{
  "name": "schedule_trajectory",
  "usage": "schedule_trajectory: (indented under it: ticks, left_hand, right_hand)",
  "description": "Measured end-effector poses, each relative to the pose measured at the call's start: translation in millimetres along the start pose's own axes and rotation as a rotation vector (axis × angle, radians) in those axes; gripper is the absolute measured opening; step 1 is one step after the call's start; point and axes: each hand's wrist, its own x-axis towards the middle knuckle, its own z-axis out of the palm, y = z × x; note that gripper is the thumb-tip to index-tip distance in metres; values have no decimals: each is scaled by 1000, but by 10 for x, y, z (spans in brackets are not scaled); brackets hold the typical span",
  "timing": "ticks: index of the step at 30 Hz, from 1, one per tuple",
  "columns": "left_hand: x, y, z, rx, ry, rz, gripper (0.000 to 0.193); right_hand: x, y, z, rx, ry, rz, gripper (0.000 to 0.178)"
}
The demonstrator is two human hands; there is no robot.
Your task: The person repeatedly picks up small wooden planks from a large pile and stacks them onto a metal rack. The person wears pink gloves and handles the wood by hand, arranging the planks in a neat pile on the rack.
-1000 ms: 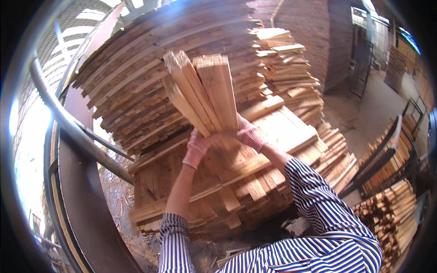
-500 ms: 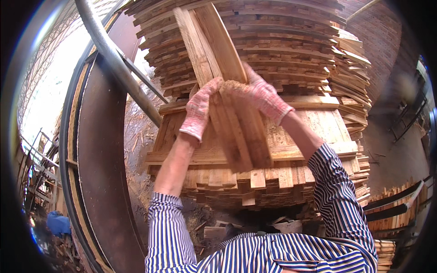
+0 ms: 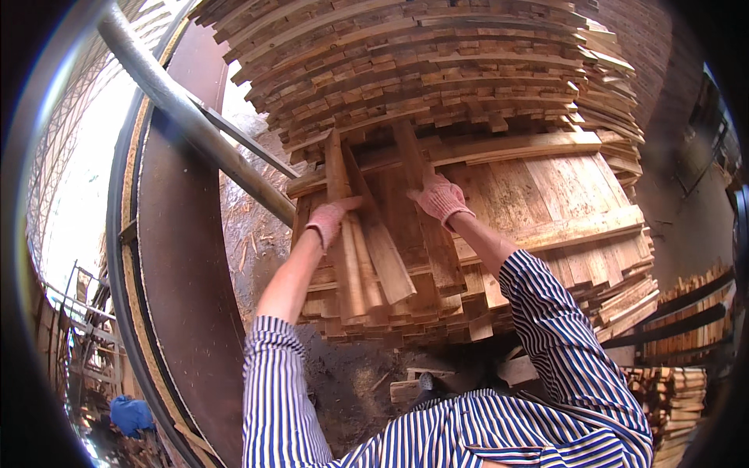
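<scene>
My left hand point(image 3: 329, 220), in a pinkish knitted glove, grips a narrow wooden board point(image 3: 353, 269) that lies lengthwise over the stack. A second loose board point(image 3: 388, 261) slants close by it, its near end angled to the right. My right hand point(image 3: 442, 199), gloved alike, has its fingers closed at the edge of another wooden board point(image 3: 443, 253), apart from the left ones. Beneath them, crosswise strips point(image 3: 562, 228) rest on a layer of side-by-side boards point(image 3: 538, 187). The undersides of both hands are hidden.
A tall pile of boards point(image 3: 421, 62) rises just beyond the stack. A metal pipe point(image 3: 195, 125) slants down on the left beside a dark brown panel point(image 3: 183, 265). More wood strips point(image 3: 675, 390) stand at the lower right. A blue cloth-like thing point(image 3: 131, 415) lies at the lower left.
The boards held together in both hands came down onto the stack and are spread apart. My hands moved lower and farther from each other, the left one gripping the left board.
</scene>
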Motion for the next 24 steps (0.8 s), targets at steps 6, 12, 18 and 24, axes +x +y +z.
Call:
schedule_trajectory:
  ticks: [6,12,18,24]
  left_hand:
    - [-308,-35,-938,-15,98,-334,32]
    - [468,-563,-829,1360,-85,-160,56]
    - [113,-1301,-1577,792,166,-356,54]
    - [-43,-755,-1215,756,380,-458,61]
  right_hand:
    - [-115,-439,199,-308,239,-144,82]
    - [6,-942,830,23,24,12,84]
    - [-504,-1470,992,39,-97,-10,69]
    - [-441,-1315,834,16,-40,-7,69]
